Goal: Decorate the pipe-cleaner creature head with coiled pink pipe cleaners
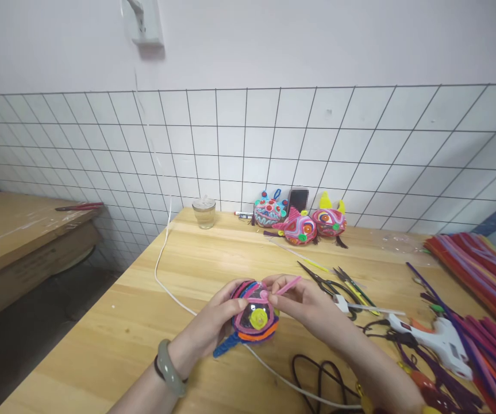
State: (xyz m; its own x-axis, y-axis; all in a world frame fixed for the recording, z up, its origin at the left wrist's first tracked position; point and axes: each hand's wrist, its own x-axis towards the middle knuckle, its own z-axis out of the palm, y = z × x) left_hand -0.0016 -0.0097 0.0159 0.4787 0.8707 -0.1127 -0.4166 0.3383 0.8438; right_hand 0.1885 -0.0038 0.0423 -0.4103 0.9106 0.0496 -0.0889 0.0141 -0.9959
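My left hand (213, 325) grips a round craft piece (254, 319) wound from coloured pipe cleaners, with a yellow coil at its middle and a blue tail at the lower left. My right hand (303, 302) pinches a pink pipe cleaner (286, 285) whose end meets the top of the piece. Both hands hover just above the wooden table (144, 322). A green bangle sits on my left wrist.
Three finished pipe-cleaner fish (299, 221) and a phone (298, 200) stand by the tiled wall, a glass jar (203, 211) to their left. Scissors (331, 282), a white glue gun (435, 339), cords and heaps of pipe cleaners (480, 282) lie on the right.
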